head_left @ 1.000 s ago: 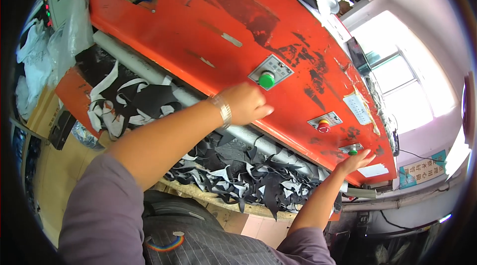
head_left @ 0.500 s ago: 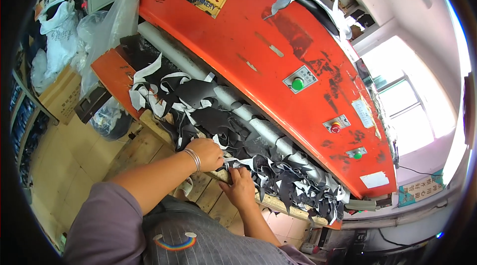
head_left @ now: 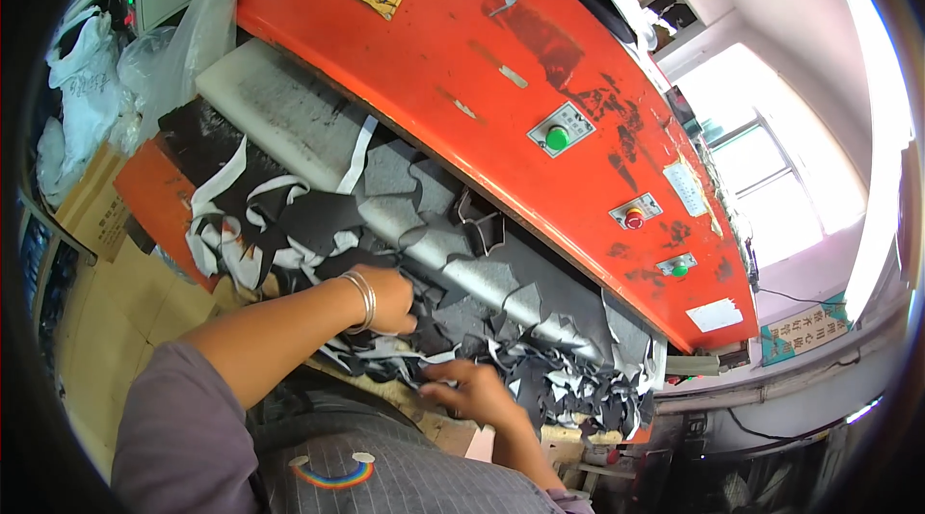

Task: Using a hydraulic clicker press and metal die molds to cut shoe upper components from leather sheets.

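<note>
My left hand (head_left: 390,299), a metal bangle on its wrist, reaches into a pile of black and white offcuts (head_left: 289,235) on the bed of an orange cutting press (head_left: 453,42), its fingers curled on black scraps. My right hand (head_left: 470,389) lies lower, on black scraps (head_left: 549,389) at the bed's front edge; its grip is hidden. Beyond both hands a grey sheet (head_left: 482,273) with cut-out shapes lies under the orange press head.
The press head carries a green button (head_left: 557,137), a red button (head_left: 633,219) and another green button (head_left: 679,269). A white cutting board (head_left: 275,109) shows at the left. Plastic bags (head_left: 87,90) and cardboard (head_left: 96,210) stand further left, a bright window (head_left: 771,167) to the right.
Both hands have come down from the press head's buttons to the scrap pile, met near its front edge, then moved apart. More of the grey sheet and white board shows now.
</note>
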Tool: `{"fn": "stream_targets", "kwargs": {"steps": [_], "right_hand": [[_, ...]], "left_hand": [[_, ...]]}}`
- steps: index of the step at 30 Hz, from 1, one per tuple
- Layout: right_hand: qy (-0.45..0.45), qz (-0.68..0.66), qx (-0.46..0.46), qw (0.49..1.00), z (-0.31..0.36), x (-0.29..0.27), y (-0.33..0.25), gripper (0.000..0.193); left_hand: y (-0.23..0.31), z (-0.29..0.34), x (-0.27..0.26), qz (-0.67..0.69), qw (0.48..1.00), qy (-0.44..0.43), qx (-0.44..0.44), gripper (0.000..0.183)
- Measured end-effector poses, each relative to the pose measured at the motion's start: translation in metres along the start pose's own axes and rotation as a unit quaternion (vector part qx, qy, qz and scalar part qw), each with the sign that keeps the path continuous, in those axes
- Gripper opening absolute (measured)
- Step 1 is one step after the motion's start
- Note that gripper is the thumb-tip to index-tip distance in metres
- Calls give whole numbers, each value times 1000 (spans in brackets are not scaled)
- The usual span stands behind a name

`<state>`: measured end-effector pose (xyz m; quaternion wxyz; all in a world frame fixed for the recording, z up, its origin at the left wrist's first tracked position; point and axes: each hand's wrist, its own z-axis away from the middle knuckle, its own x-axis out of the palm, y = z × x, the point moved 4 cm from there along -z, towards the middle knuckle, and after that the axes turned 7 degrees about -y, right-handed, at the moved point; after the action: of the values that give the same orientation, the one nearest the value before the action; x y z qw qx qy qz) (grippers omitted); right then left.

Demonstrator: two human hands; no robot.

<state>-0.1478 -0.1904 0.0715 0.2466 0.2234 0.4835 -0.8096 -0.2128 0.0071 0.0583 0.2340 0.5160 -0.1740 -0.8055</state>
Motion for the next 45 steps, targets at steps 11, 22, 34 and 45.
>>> {"fn": "stream_targets", "kwargs": {"steps": [11,22,34,45], "right_hand": [[182,328,66,925,-202,-156,58,54],[353,-427,-103,826,-85,-87,97,32],[250,-256,-54,932,-41,-118,140,25],[82,422,-185,884,-98,-220,172,26]], "left_hand": [[-86,-142,-34,-20,967,240,-88,38],[-27,-145,-26,224,949,113,190,100],[-2,-124,26,285,954,78,52,40],[38,-101,-11,118,942,297,-106,44]]}}
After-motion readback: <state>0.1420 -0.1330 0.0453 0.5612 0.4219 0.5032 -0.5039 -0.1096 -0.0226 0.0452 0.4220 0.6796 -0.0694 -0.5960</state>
